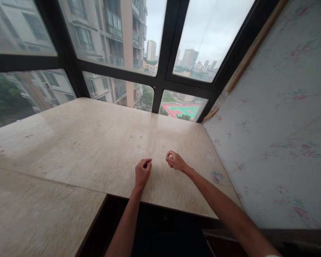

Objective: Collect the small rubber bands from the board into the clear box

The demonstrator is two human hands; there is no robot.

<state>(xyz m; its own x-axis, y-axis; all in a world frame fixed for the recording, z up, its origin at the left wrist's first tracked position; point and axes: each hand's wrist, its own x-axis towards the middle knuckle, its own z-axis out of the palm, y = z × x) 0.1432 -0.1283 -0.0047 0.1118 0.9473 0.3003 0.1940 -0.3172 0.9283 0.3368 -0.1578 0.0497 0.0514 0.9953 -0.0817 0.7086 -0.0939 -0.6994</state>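
The landmark is a lone thin, pale gold ring lying flat on the cream, marbled, stone-like bench. Well to its left, three matching thin, pale rings lie apart from one another, two farther from the person and one about level with it. They look light and nearly match the stone's veining, so a brushing sleeve or knuckle could scatter them, or one could be overlooked.

Left of the landmark and nearer the person is the bare left hand, thumb and index fingertips brought together; I cannot tell whether they pinch anything. Anything dropped there could roll over the bench's near edge into the dark space below.

Just nearer and to the right of the landmark is the bare right hand, its fingers curled in narrow; a faint pale line at the tips may be another ring, too small to be sure. A careless knuckle could nudge the landmark away. Farther right lie a clear plastic scrap and a crumpled, colour-flecked clear plastic packet, where a small ring could get lost.
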